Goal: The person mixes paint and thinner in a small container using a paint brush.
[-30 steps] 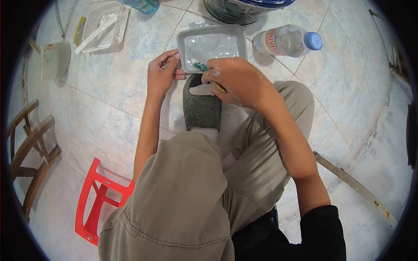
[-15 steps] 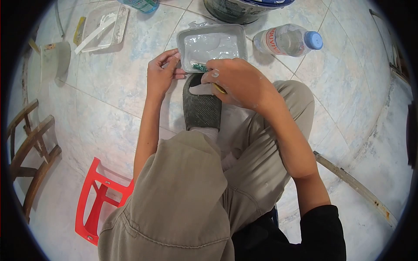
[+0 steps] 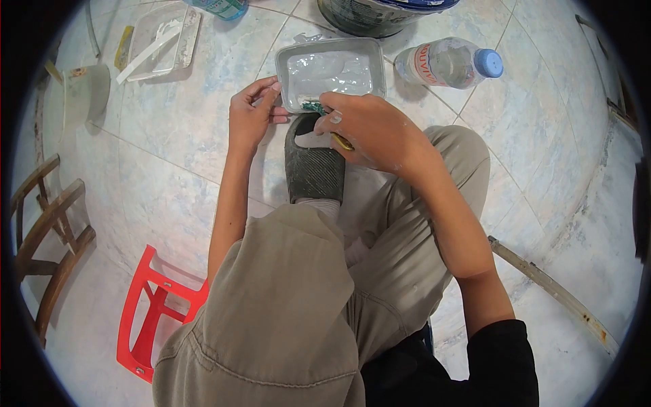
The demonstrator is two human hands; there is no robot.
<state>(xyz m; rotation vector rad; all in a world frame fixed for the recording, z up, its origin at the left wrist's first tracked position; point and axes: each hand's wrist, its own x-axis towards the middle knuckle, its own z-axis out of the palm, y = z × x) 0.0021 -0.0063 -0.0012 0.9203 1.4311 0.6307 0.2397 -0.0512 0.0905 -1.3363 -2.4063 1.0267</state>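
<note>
A rectangular grey plastic tub [image 3: 280, 80] holds wet, glossy pale grey paint [image 3: 332, 73] on the floor ahead of me. My left hand [image 3: 254, 114] grips the tub's near left corner, fingers bent against its side. In my right hand [image 3: 369, 132] is a brush [image 3: 312, 106], its green, paint-smeared head at the tub's near wall. A yellow end of its handle pokes out below my palm; the rest is hidden by my fingers. Pale smears mark the fingers of that hand. My dark slipper [image 3: 315, 169] is just below the tub.
A clear bottle with a blue cap [image 3: 447, 62] lies right of the tub. Behind stands a dark bucket [image 3: 366, 19]. A white tray with a flat stick [image 3: 163, 44] is at upper left. A red plastic chair [image 3: 152, 305] and wooden chair parts [image 3: 51, 230] are at left.
My right hand and the brush have shifted very slightly at the tub's near wall. The left hand and the tub look still.
</note>
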